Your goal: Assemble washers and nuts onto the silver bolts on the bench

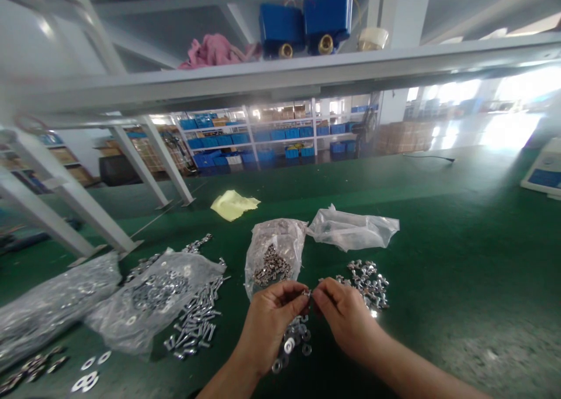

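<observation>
My left hand [268, 320] and my right hand [344, 317] meet over the green table [460, 259], both pinching one small metal part [307, 293] between their fingertips. Its exact kind is too small to tell. Under my hands lies a small heap of washers [293, 340]. A plastic bag of small nuts [272, 253] stands just beyond my left hand. To the right of my right hand is a pile of wing nuts [367, 279]. A pile of bolts [197, 320] lies to the left.
An empty clear bag [353, 228] and a yellow cloth [234, 204] lie farther back. Bags of washers [149, 297] and other hardware [48, 305] sit at the left, with loose washers [90, 373] near the front edge. A grey shelf [280, 80] overhead carries blue devices [307, 22].
</observation>
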Demonstrator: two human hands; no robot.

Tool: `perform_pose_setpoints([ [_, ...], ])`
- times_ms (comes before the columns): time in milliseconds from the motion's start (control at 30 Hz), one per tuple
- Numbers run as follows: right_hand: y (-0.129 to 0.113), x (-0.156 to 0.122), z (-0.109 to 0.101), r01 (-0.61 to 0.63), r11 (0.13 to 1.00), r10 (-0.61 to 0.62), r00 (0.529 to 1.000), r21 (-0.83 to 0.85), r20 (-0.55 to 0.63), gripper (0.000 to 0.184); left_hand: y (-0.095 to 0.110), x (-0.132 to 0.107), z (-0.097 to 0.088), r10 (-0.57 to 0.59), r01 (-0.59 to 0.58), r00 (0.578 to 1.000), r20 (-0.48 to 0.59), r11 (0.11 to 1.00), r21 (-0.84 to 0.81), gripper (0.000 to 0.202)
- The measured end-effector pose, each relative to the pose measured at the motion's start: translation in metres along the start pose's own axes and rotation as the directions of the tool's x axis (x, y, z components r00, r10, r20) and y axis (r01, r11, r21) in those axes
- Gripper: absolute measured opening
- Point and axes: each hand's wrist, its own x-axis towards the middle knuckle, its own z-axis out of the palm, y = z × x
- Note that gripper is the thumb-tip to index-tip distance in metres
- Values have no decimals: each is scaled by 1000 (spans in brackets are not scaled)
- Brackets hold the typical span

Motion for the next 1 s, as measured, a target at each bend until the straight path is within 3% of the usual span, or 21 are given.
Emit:
perform_pose_setpoints([
  [100, 1, 0, 0, -72, 997, 72, 995, 6, 65, 41, -1, 0, 0, 3, -3, 1000, 10, 1000, -6, 24],
  [267, -4, 1, -2, 46, 999, -46, 999, -18, -6, 19, -3, 1, 1, -4, 3, 1000, -10, 999, -39, 25],
  [433, -2, 1, -4, -96, 995, 97, 994, -37, 40, 39, -1, 0, 2, -25, 25, 1000, 6, 999, -22, 27],
  [600, 0, 1, -3, 40, 999, -39, 999, -35, 25, 18, 2, -1, 4, -29, 28, 1000, -12, 999, -35, 27],
  [733, 2, 1, -1, -130, 991, 131, 988, -6, 77, 39, 4, -3, 4, -47, 46, 999, -17, 999, -15, 29],
  [867, 2, 2, -1, -8, 1000, 9, 996, -16, 86, 22, 4, -5, 4, -42, 40, 998, -38, 997, -63, 31],
  [1000, 5, 1, 0, -125, 992, 125, 988, -9, 85, 37, 5, -6, 4, -38, 38, 999, 3, 995, -89, 31],
])
